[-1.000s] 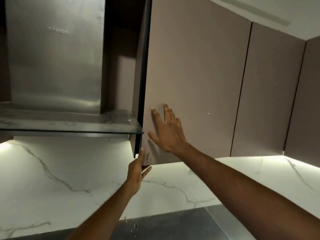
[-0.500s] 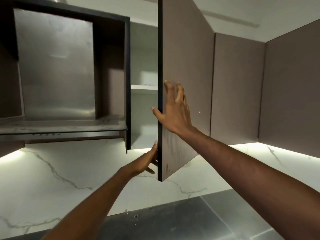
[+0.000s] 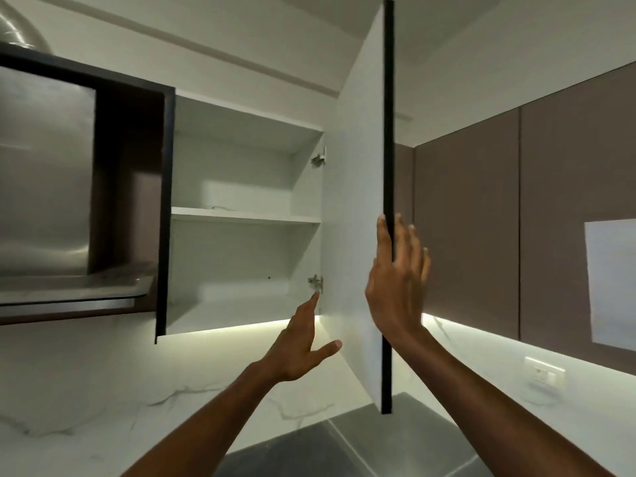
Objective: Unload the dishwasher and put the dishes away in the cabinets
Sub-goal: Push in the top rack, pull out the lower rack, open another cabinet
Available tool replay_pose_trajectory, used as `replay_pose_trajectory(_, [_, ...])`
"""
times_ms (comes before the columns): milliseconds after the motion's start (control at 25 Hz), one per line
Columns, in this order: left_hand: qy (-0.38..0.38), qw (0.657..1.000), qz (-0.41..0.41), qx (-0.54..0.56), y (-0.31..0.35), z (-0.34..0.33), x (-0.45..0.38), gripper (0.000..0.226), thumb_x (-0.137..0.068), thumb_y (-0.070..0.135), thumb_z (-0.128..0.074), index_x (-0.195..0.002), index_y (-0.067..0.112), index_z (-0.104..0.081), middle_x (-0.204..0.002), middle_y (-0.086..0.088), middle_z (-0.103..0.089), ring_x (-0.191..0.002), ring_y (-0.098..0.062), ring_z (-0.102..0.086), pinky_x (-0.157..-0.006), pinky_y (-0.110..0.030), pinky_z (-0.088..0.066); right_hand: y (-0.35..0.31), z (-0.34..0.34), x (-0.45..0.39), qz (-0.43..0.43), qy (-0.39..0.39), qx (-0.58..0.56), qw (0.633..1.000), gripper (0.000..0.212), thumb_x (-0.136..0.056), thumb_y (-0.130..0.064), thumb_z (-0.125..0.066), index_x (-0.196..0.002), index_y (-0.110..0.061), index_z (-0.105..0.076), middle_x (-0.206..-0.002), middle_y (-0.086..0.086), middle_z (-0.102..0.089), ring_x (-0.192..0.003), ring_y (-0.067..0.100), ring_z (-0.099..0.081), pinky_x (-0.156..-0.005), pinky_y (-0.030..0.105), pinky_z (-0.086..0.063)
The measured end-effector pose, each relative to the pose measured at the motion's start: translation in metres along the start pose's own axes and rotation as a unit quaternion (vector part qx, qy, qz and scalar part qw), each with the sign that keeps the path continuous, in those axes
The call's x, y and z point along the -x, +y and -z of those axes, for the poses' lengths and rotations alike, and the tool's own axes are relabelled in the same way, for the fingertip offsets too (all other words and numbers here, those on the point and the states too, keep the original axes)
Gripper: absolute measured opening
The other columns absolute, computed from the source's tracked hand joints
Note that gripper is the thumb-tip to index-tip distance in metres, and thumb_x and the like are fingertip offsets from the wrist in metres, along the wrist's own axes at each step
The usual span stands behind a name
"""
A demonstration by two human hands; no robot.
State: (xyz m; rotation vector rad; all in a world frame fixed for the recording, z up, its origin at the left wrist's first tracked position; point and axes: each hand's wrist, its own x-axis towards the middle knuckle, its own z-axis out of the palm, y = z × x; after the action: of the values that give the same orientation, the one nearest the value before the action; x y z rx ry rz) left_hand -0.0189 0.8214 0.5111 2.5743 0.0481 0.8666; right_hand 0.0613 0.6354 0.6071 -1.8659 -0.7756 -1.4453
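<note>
Standing wide open: cabinet (image 3: 241,215), door (image 3: 358,201) swung out edge-on.
Right hand (image 3: 395,280) lay flat against the door edge, fingers straight; left hand (image 3: 303,342) hovered below, fingers relaxed, holding nothing.

Dim room overall. Main light: LED strip (image 3: 241,328) under cabinet, below and left of the raised fingers (image 3: 409,242), w/ white glow on marble wall. Soft sheen on steel hood (image 3: 44,201) far left. Slightly soft focus; wide-angle bending at edges.
</note>
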Motion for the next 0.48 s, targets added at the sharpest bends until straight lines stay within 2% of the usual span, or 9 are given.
replay_pose_trajectory(80, [0.005,0.998,-0.009,-0.069,-0.015,-0.017,-0.032,0.111,-0.087,0.076,-0.055,-0.162,0.033,0.014,-0.172,0.007,-0.002,-0.157,-0.018,-0.014,-0.125,-0.036,-0.024,0.042,0.002,0.000,0.064,-0.045,0.125,0.989,0.096,-0.084,-0.009,-0.077,-0.165,-0.025,-0.029,-0.174,0.019,-0.005,-0.160,0.044,-0.003,-0.125,0.067,-0.009])
replay_pose_trajectory(200, [0.009,0.992,-0.015,-0.125,-0.031,-0.045,-0.097,0.115,-0.085,0.076,-0.058,-0.160,0.033,0.018,-0.173,-0.001,0.002,-0.159,-0.026,-0.010,-0.124,-0.044,-0.027,0.093,-0.025,-0.006,0.174,-0.141,0.257,0.940,0.080,-0.084,-0.026,-0.081,-0.157,-0.023,-0.047,-0.173,0.023,-0.001,-0.160,0.045,0.006,-0.125,0.070,0.000])
replay_pose_trajectory(240, [0.017,0.992,-0.018,-0.122,-0.033,-0.054,-0.120,0.116,-0.083,0.076,-0.059,-0.160,0.034,0.017,-0.173,-0.001,0.005,-0.159,-0.028,-0.009,-0.123,-0.047,-0.027,0.110,-0.038,-0.009,0.186,-0.182,0.290,0.921,0.076,-0.090,-0.039,-0.074,-0.158,-0.023,-0.045,-0.172,0.024,0.001,-0.159,0.044,0.010,-0.125,0.068,0.003])
replay_pose_trajectory(320, [0.033,0.995,-0.023,-0.094,-0.037,-0.071,-0.157,0.119,-0.079,0.082,-0.059,-0.161,0.037,0.015,-0.172,0.002,0.014,-0.159,-0.030,-0.002,-0.123,-0.052,-0.026,0.138,-0.058,-0.015,0.185,-0.243,0.321,0.896,0.079,-0.098,-0.059,-0.056,-0.164,-0.025,-0.030,-0.171,0.023,0.013,-0.157,0.042,0.021,-0.126,0.064,0.009])
replay_pose_trajectory(400, [0.040,0.997,-0.029,-0.063,-0.047,-0.092,-0.192,0.123,-0.074,0.088,-0.057,-0.160,0.039,0.017,-0.169,0.003,0.023,-0.159,-0.032,0.004,-0.123,-0.055,-0.022,0.162,-0.076,-0.019,0.213,-0.252,0.351,0.876,0.084,-0.100,-0.069,-0.042,-0.167,-0.028,-0.014,-0.170,0.020,0.023,-0.156,0.041,0.026,-0.127,0.062,0.007])
replay_pose_trajectory(480, [0.049,0.996,-0.044,-0.052,-0.063,-0.110,-0.220,0.126,-0.070,0.092,-0.055,-0.157,0.043,0.021,-0.167,0.006,0.030,-0.159,-0.032,0.009,-0.124,-0.057,-0.016,0.172,-0.091,-0.019,0.257,-0.232,0.372,0.861,0.085,-0.099,-0.074,-0.033,-0.167,-0.030,-0.008,-0.172,0.018,0.021,-0.158,0.043,0.019,-0.126,0.065,0.000])
